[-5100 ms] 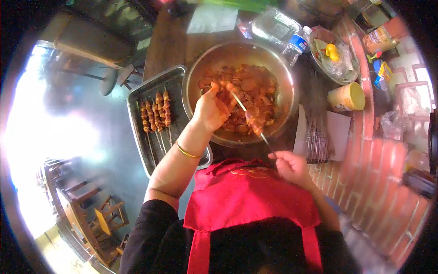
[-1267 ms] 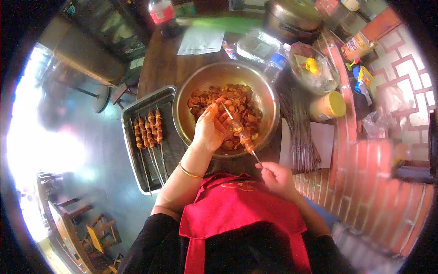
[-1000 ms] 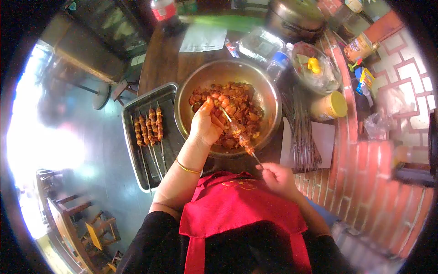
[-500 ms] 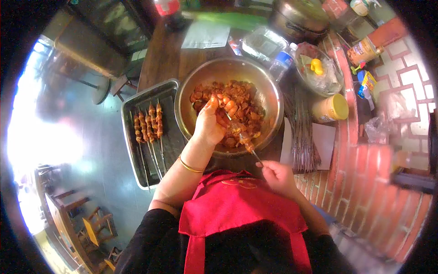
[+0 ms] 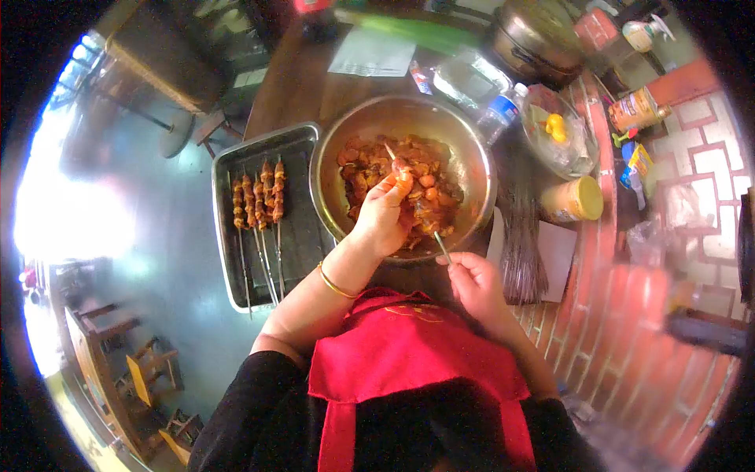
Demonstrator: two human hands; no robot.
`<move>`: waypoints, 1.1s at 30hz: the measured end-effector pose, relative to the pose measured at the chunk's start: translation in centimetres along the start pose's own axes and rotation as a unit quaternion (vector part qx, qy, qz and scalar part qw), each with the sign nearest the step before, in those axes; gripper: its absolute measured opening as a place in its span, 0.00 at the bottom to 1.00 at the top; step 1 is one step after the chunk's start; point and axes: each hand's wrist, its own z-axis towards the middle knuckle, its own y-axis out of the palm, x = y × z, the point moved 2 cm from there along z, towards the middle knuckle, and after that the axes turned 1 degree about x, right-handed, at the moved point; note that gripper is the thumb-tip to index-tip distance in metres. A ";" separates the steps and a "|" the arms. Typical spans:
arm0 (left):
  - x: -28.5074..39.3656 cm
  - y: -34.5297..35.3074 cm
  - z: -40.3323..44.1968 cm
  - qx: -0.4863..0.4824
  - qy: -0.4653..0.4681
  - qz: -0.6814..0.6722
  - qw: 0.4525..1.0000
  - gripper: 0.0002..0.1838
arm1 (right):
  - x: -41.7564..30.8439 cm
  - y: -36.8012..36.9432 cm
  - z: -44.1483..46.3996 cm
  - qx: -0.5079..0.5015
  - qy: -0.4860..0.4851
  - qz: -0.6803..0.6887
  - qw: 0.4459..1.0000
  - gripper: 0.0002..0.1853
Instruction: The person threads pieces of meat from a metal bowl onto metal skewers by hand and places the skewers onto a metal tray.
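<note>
My left hand (image 5: pixel 384 219) is closed around pieces of marinated meat threaded on a metal skewer (image 5: pixel 443 247), over the steel bowl (image 5: pixel 316 185). The skewer's pointed tip sticks out above my left fingertips. At the skewer's lower end, just outside the bowl's near rim, my right hand (image 5: pixel 476 285) pinches the bare shaft. Loose chunks of reddish-brown meat (image 5: pixel 363 161) fill the bottom of the bowl. My left fingers hide part of the threaded meat. To the left, several loaded meat skewers (image 5: pixel 258 200) lie side by side in a dark metal tray (image 5: pixel 303 244).
Right of the bowl lies a bundle of bare skewers (image 5: pixel 519 252) on white paper. Beyond it are a yellow-lidded tub (image 5: pixel 578 198), a plastic-lined basin (image 5: pixel 562 145) and a water bottle (image 5: pixel 500 114). A large metal pot (image 5: pixel 539 39) stands at the back, beside a brick ledge.
The skewer tip now projects past my left fingers, and the threaded meat sits further from my right hand. My right hand has moved slightly up. The whole view has shifted a little.
</note>
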 end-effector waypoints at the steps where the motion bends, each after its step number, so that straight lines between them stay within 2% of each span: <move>1: 0.1 0.1 -0.2 -0.015 -0.008 -0.005 1.000 0.10 | 0.0 0.2 0.1 -0.008 0.000 -0.002 1.000 0.10; 3: -0.1 0.1 -0.8 -0.012 0.011 0.028 0.999 0.11 | 0.0 0.6 0.6 0.000 0.007 0.024 1.000 0.10; 4: -0.2 -0.1 -0.8 -0.027 0.017 0.019 0.999 0.12 | -0.1 0.8 0.9 0.004 -0.018 -0.006 1.000 0.10; 6: -0.2 -1.0 -0.7 -0.044 0.028 0.033 0.998 0.14 | -0.7 1.2 1.2 -0.006 0.009 0.031 0.999 0.10; 7: 0.0 -0.7 -1.2 -0.020 0.047 0.021 0.998 0.17 | -1.2 1.6 1.5 -0.009 0.010 0.040 0.999 0.10; 8: -0.5 -1.4 -0.8 -0.091 0.080 0.000 0.993 0.22 | -1.8 2.2 2.0 0.004 -0.002 0.054 0.999 0.10; 9: -1.0 -2.4 -0.1 -0.107 0.063 -0.057 0.991 0.23 | -2.3 2.4 2.8 -0.022 -0.031 0.077 0.996 0.11; 11: -0.6 -2.1 -0.3 -0.040 0.050 -0.095 0.993 0.33 | -5.1 3.7 4.5 -0.100 0.012 0.167 0.981 0.12; 13: -0.2 -1.9 -1.6 -0.025 0.023 -0.143 0.989 0.35 | -9.6 7.6 5.9 -0.170 0.076 0.219 0.958 0.13; 14: -1.9 -4.4 -1.2 -0.042 -0.005 -0.031 0.999 0.33 | -11.1 9.9 6.4 -0.205 0.102 0.215 0.949 0.13; 15: -3.2 -6.1 -0.1 -0.043 -0.001 -0.037 0.998 0.33 | -11.6 11.9 7.2 -0.230 0.131 0.219 0.939 0.13; 18: -7.0 -8.2 3.4 0.007 0.001 -0.305 0.952 0.35 | -9.1 18.8 10.0 -0.244 0.225 0.164 0.929 0.13; 21: -5.6 -6.6 1.8 0.086 -0.053 -0.231 0.968 0.31 | -3.8 24.3 12.0 -0.177 0.260 0.066 0.947 0.12; 22: -5.7 -6.7 1.7 0.084 -0.058 -0.230 0.968 0.31 | -1.7 25.3 12.6 -0.157 0.256 0.024 0.953 0.12; 24: -5.9 -6.6 1.7 -0.002 0.014 -0.271 0.962 0.29 | 0.3 26.2 13.2 -0.150 0.269 -0.046 0.950 0.24; 25: -6.0 -6.7 1.5 -0.005 -0.003 -0.269 0.963 0.29 | 0.3 26.2 13.1 -0.153 0.267 -0.099 0.946 0.28; 27: -5.5 -6.9 1.3 -0.059 0.033 -0.259 0.964 0.29 | -0.2 25.4 12.1 -0.175 0.196 -0.068 0.962 0.33; 28: -5.2 -7.0 1.2 -0.084 0.050 -0.241 0.965 0.29 | 0.0 24.9 11.7 -0.155 -0.020 -0.107 0.982 0.31; 29: -5.2 -7.1 1.1 -0.112 0.061 -0.228 0.965 0.29 | 0.2 23.1 10.6 -0.126 -0.229 -0.159 0.952 0.29; 31: -5.3 -7.6 1.4 -0.152 0.019 -0.262 0.953 0.29 | -5.4 17.6 6.6 -0.103 -0.343 -0.154 0.921 0.25; 33: -3.8 -5.0 -1.5 -0.024 -0.002 -0.194 0.981 0.29 | -6.2 11.7 4.3 -0.016 -0.418 -0.202 0.886 0.18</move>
